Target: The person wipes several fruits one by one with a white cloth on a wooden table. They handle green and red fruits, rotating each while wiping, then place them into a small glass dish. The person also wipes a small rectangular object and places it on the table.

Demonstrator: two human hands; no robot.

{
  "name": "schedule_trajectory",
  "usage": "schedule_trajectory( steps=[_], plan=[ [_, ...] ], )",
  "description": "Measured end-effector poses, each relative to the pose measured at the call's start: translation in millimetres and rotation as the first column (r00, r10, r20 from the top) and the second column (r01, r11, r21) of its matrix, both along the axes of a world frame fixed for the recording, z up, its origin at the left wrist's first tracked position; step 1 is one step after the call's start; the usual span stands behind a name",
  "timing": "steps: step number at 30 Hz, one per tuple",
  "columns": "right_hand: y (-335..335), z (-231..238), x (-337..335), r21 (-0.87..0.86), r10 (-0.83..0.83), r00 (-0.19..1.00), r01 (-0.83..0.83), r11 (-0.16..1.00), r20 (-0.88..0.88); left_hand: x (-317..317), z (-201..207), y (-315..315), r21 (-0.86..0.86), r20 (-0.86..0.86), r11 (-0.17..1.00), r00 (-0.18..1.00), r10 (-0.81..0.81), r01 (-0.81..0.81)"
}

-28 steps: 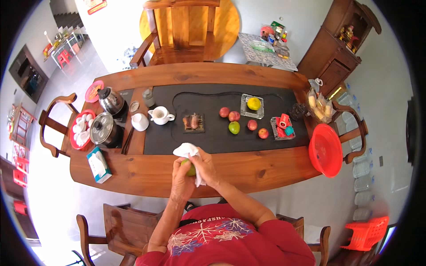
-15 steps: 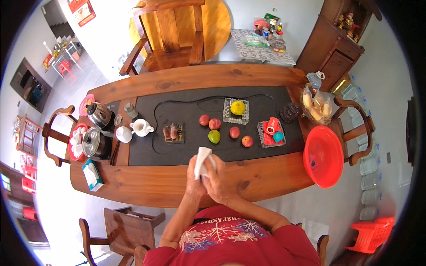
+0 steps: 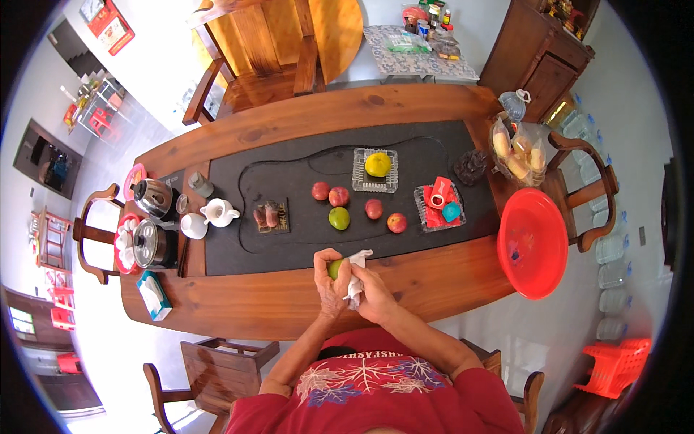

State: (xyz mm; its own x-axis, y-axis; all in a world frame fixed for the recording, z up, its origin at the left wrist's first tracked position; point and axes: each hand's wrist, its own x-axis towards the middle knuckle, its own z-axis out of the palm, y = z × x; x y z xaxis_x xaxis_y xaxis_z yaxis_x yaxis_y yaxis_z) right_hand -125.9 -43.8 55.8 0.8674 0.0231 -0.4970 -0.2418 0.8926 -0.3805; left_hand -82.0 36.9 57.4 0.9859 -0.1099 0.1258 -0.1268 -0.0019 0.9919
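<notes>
Over the table's near edge, my left hand (image 3: pixel 330 288) is closed around a green fruit (image 3: pixel 335 268), mostly hidden by the fingers. My right hand (image 3: pixel 376 296) grips a crumpled white tissue (image 3: pixel 357 269) and presses it to the fruit's side. Beyond the hands, another green fruit (image 3: pixel 339 218) lies on the dark table inlay among several red round fruits (image 3: pixel 374 209). Farther back, a yellow fruit (image 3: pixel 377 164) rests on a square clear glass dish (image 3: pixel 374 186).
A second glass dish (image 3: pixel 461 215) carries red packets and a teal item. At right are a red basin (image 3: pixel 559 249) and bagged bread (image 3: pixel 517 163). Kettle (image 3: pixel 152 196), pot (image 3: pixel 150 244), white pitcher (image 3: pixel 219 212) and tissue box (image 3: pixel 154 295) stand left. A chair (image 3: pixel 220 369) stands near me.
My hands have turned and drawn slightly apart, so the green fruit now shows in the left. The tissue has shifted right, into the right hand. The whole view has tilted a little.
</notes>
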Motion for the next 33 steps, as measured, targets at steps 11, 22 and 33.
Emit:
schedule_trajectory(
  steps=[11,22,33],
  plan=[
    [22.7,14.8,-11.4,-0.601,0.327,0.944,-0.234,0.765,0.049,43.0,-21.7,36.4,-0.607,-0.667,0.791,0.59,-0.456,-0.075],
    [-23.5,40.6,14.7,-0.909,0.148,0.969,0.123,0.399,0.196,37.5,7.9,19.5,-0.881,-0.463,0.453,0.453,-0.762,-0.14],
    [-86.3,-8.5,-25.8,-0.997,0.255,0.964,0.078,0.009,0.078,58.8,-19.4,-13.0,-0.724,-0.486,0.689,0.677,-0.553,0.042]
  ],
)
